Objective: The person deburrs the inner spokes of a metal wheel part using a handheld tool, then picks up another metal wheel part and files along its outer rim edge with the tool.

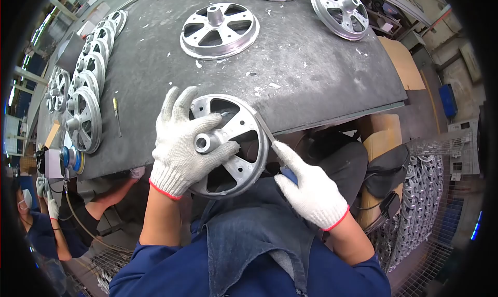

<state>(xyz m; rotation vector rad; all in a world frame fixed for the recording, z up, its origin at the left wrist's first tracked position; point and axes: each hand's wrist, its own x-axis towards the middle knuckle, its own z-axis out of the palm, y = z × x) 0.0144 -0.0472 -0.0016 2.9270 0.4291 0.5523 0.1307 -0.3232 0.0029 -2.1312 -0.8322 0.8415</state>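
Observation:
A silver cast-metal wheel [249,162] with spokes and a hollow hub stands tilted over my lap at the table's front edge. My left hand [181,141], in a white knit glove with a red cuff, grips it, with fingers spread over the spokes and around the hub. On the wheel's right side, my gloved right hand [311,188] is closed round the blue handle of what looks like a flat file [265,127]. Its narrow grey blade lies along the rim, touching it or very close. The fingertips on the handle are partly hidden.
On the dark table [140,89], another wheel [220,30] lies hub up amid metal flakes. A row of wheels [85,115] leans along the left side, near a yellow-handled tool [116,110]. More stand at back right [340,12]. A wire basket [415,209] holds metal parts; a co-worker [46,224] is at left.

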